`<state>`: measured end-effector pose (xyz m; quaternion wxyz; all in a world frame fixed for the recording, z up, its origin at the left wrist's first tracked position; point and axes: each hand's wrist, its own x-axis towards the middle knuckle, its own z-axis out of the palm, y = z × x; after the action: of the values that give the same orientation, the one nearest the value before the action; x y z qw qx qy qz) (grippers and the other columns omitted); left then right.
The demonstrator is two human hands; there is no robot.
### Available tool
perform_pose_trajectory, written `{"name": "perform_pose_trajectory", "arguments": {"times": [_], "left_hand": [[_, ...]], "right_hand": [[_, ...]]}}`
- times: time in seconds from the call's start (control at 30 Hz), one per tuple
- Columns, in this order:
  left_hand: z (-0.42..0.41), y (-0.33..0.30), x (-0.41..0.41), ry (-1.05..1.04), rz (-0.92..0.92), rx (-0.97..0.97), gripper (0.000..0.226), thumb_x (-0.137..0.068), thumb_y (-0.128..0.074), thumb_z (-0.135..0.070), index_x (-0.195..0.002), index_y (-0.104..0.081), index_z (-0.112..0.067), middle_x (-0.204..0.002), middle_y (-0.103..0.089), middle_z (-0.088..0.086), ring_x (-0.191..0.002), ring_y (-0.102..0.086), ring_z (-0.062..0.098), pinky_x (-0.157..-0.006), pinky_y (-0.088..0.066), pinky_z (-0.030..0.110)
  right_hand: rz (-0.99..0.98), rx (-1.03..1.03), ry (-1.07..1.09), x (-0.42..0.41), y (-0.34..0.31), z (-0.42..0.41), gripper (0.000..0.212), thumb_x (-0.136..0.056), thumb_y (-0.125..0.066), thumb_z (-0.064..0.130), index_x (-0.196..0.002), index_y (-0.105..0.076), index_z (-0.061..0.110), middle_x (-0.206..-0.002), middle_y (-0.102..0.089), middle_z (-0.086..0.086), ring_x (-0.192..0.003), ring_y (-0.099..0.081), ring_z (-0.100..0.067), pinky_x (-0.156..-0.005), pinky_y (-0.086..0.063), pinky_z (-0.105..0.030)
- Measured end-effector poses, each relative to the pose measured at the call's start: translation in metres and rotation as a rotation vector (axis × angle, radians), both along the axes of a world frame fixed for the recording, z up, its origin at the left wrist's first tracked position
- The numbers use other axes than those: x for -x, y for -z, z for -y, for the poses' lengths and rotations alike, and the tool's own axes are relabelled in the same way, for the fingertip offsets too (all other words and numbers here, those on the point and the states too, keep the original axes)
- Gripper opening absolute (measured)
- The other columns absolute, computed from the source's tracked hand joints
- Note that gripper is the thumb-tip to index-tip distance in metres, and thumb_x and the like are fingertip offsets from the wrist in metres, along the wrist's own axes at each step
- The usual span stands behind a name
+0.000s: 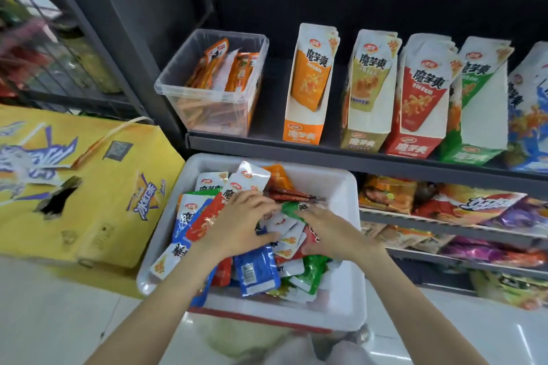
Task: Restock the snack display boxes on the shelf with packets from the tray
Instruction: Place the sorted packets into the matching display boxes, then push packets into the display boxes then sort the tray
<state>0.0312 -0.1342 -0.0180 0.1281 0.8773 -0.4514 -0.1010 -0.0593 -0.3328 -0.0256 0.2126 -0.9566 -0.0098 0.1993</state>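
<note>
Both hands down in the white tray (341,187), among the heap of mixed snack packets (258,270). Left hand (237,222): fingers curled over red and white packets, thumb under one. Right hand (329,225): fingers pinching a green packet (292,209). Tray sits just below the shelf (326,154) edge. Above it, display boxes (308,83) stand in a row beside a clear plastic bin (207,83).

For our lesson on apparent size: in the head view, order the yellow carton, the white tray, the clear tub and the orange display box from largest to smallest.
1. Yellow carton and white tray: too alike to rank.
2. Clear tub.
3. Orange display box.
The shelf items sit farther away.
</note>
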Motion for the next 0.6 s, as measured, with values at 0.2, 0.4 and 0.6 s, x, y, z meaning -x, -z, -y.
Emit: {"name": "perform_pose_trajectory", "arguments": {"times": [0.2,0.4,0.6], "left_hand": [[-0.005,0.016,-0.002,0.085,0.08,-0.076,0.061,-0.081,-0.044,-0.072,-0.132,-0.05,-0.039,-0.141,-0.043,-0.02,-0.14,-0.021,0.01,-0.115,-0.002,0.038],[0.0,0.021,0.001,0.075,0.276,0.242,0.037,-0.09,-0.04,-0.046,-0.085,-0.072,-0.027,-0.088,-0.069,-0.013,-0.087,-0.062,0.012,-0.084,-0.034,0.029],[0.023,-0.033,0.008,-0.44,-0.185,0.774,0.016,-0.097,-0.045,-0.026,-0.091,-0.058,-0.018,-0.084,-0.063,-0.004,-0.061,-0.06,0.003,-0.053,-0.044,0.011]], "right_hand": [[0.179,-0.013,0.039,0.014,0.016,-0.018,0.058,-0.089,-0.064,0.028,-0.142,-0.041,0.029,-0.145,-0.043,0.006,-0.131,-0.04,-0.014,-0.106,-0.035,-0.029],[0.306,-0.1,0.169,0.027,0.001,-0.023,0.046,-0.089,-0.053,0.007,-0.13,-0.055,0.028,-0.134,-0.054,0.007,-0.122,-0.05,-0.013,-0.104,-0.04,-0.03],[0.624,-0.436,0.625,0.038,-0.04,-0.016,0.038,-0.092,-0.06,0.014,-0.127,-0.055,0.027,-0.118,-0.061,0.014,-0.105,-0.057,0.002,-0.093,-0.046,-0.017]]}}
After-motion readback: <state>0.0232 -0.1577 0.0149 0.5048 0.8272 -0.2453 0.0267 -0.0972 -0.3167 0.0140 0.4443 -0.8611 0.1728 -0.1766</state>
